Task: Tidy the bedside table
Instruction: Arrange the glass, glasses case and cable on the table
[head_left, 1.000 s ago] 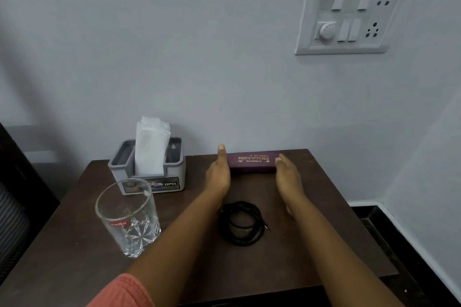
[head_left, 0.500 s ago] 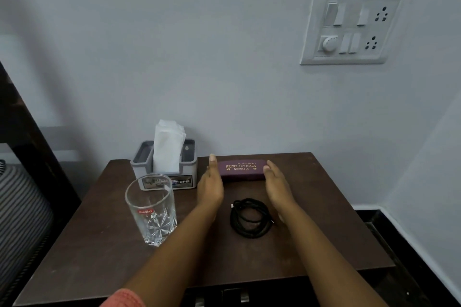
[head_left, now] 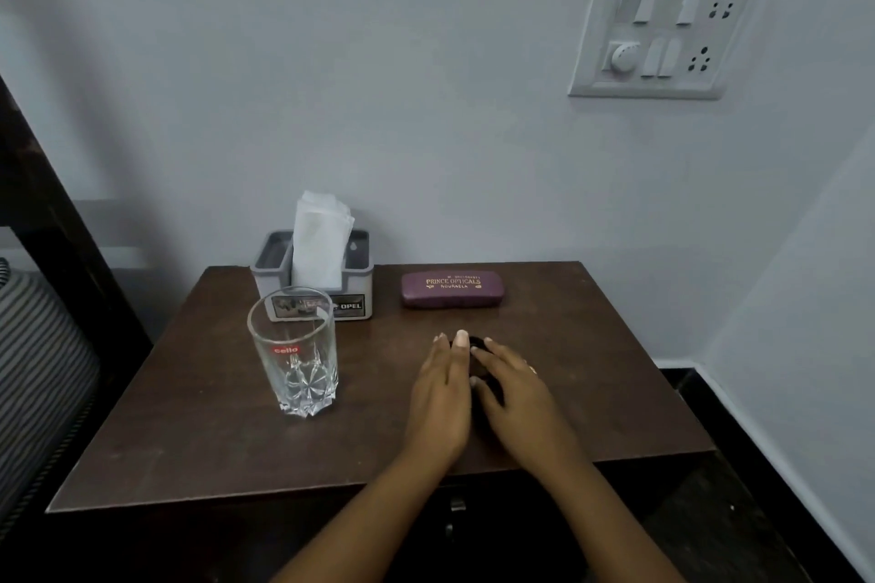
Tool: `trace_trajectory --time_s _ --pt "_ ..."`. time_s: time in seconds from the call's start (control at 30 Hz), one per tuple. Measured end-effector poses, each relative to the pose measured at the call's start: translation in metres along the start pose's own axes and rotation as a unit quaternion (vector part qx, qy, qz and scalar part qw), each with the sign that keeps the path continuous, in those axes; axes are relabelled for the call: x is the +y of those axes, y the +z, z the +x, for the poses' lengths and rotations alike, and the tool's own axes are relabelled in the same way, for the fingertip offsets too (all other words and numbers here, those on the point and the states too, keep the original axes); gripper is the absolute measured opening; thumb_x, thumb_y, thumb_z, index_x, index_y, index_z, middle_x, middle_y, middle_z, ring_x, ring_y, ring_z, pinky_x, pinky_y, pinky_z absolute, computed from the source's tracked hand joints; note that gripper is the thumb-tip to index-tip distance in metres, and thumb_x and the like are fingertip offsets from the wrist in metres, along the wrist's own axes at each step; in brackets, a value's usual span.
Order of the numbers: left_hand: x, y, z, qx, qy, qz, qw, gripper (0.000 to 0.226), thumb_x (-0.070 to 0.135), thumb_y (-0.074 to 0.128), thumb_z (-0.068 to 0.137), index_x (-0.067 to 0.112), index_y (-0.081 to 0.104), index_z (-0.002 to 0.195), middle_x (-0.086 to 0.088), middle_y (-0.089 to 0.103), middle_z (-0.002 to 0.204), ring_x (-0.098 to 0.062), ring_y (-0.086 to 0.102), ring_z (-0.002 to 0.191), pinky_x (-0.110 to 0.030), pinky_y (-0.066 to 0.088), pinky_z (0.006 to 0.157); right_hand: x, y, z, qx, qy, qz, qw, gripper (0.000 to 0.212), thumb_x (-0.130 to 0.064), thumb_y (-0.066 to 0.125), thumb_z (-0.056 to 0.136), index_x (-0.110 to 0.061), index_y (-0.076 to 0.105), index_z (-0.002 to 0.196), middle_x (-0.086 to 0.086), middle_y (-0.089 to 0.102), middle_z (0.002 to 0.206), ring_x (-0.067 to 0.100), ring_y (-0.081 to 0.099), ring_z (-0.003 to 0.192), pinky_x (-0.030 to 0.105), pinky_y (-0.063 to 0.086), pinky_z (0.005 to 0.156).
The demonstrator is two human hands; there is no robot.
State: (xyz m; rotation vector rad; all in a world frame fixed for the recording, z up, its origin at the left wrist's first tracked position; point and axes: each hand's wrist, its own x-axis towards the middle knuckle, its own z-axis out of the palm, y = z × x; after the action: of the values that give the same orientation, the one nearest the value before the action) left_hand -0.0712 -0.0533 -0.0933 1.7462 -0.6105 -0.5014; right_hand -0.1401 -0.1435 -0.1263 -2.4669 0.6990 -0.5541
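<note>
Black cable coil (head_left: 475,341) is lying mid-frame on the worktop (head_left: 596,374), with the left hand (head_left: 440,398) and right hand (head_left: 513,393) covering it, fingers straight, gripping nothing. A loose gather could unwind it, and a leftward sweep could topple the glass (head_left: 293,350).

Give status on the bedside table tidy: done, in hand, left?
Done, seemingly: the spectacle case lies squared near the table back edge, beside the tissue holder. In hand: left hand and right hand rest flat against the black cable, mostly hidden under them. Left, probably: the glass, standing untouched in front of the tissue holder.
</note>
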Motion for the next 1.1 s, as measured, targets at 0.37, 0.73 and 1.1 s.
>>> trace_trajectory --time_s 0.37,0.73,1.1 --pt "0.013 -0.074 -0.066 0.031 0.101 -0.155 0.982 0.053 0.059 0.048 0.08 0.014 0.076 0.083 0.001 0.075 0.085 -0.009 0.069 0.082 -0.015 0.051 0.073 -0.043 -0.024 -0.005 0.074 -0.015 0.097 0.992 0.054 -0.05 0.043 0.087 -0.025 0.048 0.135 -0.012 0.042 0.144 0.0 0.033 0.135 0.017 0.023 0.111" --pt "-0.045 -0.183 0.056 0.161 -0.001 -0.238 0.958 0.083 0.075 0.024 0.082 0.019 0.036 0.142 -0.001 0.039 0.148 -0.017 0.039 0.134 -0.042 0.025 0.115 -0.129 0.061 0.073 -0.044 0.145 0.431 0.89 0.057 -0.047 0.023 0.099 -0.021 0.015 0.149 -0.007 0.012 0.158 0.007 0.01 0.144 0.032 0.008 0.12" --pt "-0.046 -0.182 0.062 0.104 0.025 -0.191 0.976 0.078 0.079 0.014 0.078 0.035 0.051 0.129 0.003 0.06 0.129 -0.014 0.052 0.123 -0.04 0.032 0.111 -0.126 0.089 0.092 -0.079 0.164 0.445 0.877 0.07 -0.068 0.023 0.088 -0.027 0.032 0.144 -0.01 0.03 0.152 0.009 0.026 0.14 0.038 0.018 0.119"
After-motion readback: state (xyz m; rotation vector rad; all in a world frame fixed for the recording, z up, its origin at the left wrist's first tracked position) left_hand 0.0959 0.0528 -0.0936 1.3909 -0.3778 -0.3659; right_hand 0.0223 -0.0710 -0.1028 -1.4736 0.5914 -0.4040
